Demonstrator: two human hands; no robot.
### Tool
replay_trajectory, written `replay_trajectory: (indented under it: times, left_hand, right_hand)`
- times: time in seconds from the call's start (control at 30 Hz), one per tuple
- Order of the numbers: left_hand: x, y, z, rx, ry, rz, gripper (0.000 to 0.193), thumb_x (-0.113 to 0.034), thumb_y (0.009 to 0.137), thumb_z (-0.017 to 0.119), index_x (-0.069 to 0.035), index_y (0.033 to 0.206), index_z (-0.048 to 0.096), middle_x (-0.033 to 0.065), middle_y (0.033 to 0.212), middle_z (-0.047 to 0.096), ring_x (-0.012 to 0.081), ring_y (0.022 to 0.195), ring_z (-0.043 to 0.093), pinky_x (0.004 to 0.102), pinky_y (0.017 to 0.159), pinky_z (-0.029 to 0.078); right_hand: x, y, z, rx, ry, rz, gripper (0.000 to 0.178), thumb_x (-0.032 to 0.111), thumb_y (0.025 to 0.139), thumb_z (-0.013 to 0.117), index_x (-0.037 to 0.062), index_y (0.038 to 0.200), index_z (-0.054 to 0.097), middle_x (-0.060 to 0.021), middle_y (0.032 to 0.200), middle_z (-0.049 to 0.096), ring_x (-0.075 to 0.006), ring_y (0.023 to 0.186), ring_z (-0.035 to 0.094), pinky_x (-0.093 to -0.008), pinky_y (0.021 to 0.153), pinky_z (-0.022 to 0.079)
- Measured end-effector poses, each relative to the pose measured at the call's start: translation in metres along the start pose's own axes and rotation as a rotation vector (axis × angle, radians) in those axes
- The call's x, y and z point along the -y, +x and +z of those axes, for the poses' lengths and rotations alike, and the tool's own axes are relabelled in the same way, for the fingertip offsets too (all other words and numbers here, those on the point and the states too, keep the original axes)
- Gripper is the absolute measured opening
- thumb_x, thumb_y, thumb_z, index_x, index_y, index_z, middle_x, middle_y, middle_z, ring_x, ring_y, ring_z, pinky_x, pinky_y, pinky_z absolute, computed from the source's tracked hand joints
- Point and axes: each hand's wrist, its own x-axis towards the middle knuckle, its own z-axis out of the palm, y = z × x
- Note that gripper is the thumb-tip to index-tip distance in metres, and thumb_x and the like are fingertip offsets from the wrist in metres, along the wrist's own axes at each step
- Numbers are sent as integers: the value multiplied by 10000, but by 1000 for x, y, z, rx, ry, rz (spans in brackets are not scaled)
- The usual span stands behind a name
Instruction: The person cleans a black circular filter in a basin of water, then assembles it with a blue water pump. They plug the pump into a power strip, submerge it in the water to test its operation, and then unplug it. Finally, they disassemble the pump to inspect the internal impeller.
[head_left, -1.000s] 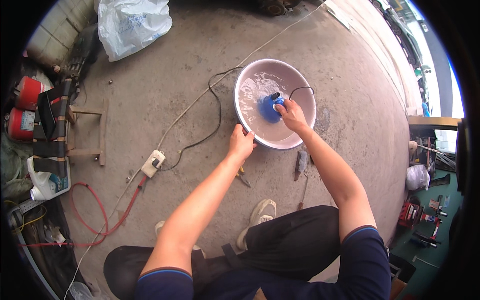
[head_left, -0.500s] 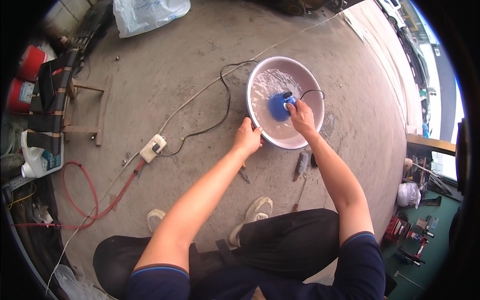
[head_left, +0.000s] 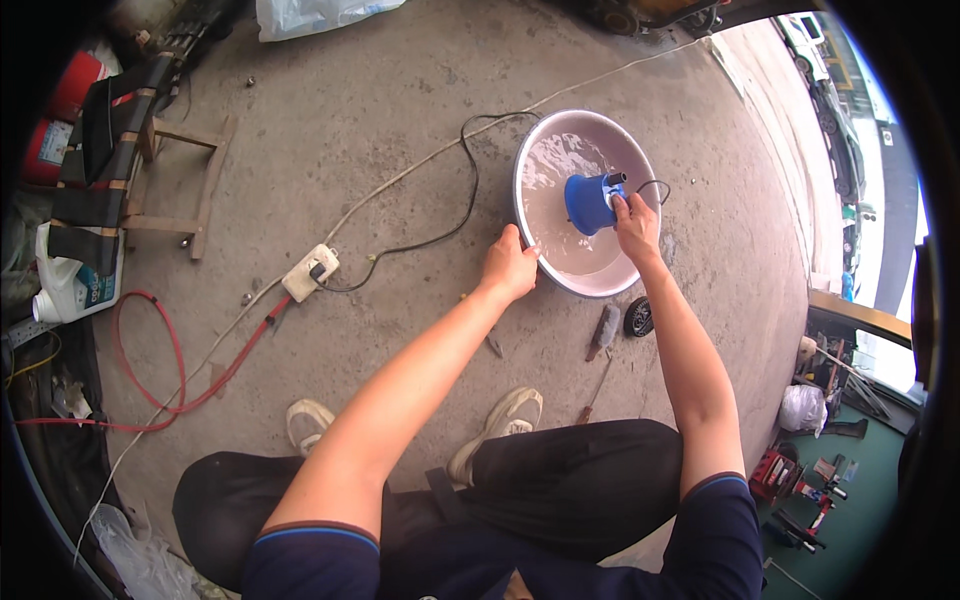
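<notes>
Grey concrete floor (head_left: 400, 120) was spread under everything, and on it, ahead of the squatting person, a wide round metal basin (head_left: 560, 262) holding shallow water was set. The step in hand was judged to be the steadying of a submerged pump, and it would be done well if the basin was kept from sliding by a firm pinch on its near rim while the pump was held upright, its base flat under the water and its cord kept slack over the far rim.

The left hand (head_left: 510, 265) was closed over the basin's near-left rim, thumb inside and fingers curled outside, so the rim itself was grasped. Just beyond and to the right of that grip, in the middle of the basin, a blue cone-shaped plastic pump (head_left: 588, 203) was standing in the water. The right hand (head_left: 635, 222) was laid against the pump's right side, fingers partly curled around it near its short black outlet; a light hold rather than a tight clench was judged.

A black power cord (head_left: 470, 190) was run from the basin back to a white plug socket block (head_left: 310, 272), well to the left of the left hand.
</notes>
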Motion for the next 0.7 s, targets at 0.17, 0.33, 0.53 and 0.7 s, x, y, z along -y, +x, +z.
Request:
replay_trajectory:
  times: [0.17, 0.33, 0.53, 0.7]
  left_hand:
    - [19, 14, 0, -13, 98, 74, 337, -232, 1020, 715, 16, 1199, 573, 271, 1151, 750, 456, 1119, 721, 531, 971, 560]
    - [25, 17, 0, -11, 118, 81, 344, -243, 1022, 719, 9, 1207, 577, 265, 1171, 749, 456, 1148, 714, 529, 990, 552]
    - [18, 14, 2, -9, 114, 49, 324, -246, 1035, 711, 4, 1186, 573, 250, 1115, 760, 432, 1073, 743, 522, 953, 565]
    - [9, 8, -3, 12, 115, 13, 301, -247, 1048, 700, 0, 1154, 565, 221, 1013, 766, 385, 879, 780, 506, 862, 589]
  right_hand:
    - [1, 11, 0, 7, -36, 23, 410, 396, 1078, 624, 7, 958, 670, -254, 951, 724, -480, 953, 681, -560, 838, 501]
    - [8, 4, 2, 33, -47, 25, 419, 399, 1074, 630, 1, 949, 668, -254, 946, 718, -483, 958, 675, -564, 860, 496]
    - [2, 3, 11, -65, -141, -146, 448, 415, 1070, 682, -6, 918, 664, -187, 775, 705, -317, 684, 715, -455, 689, 539]
    - [-2, 2, 20, -97, -211, -231, 462, 411, 1056, 695, -21, 896, 662, -203, 823, 701, -324, 708, 722, -460, 703, 546]
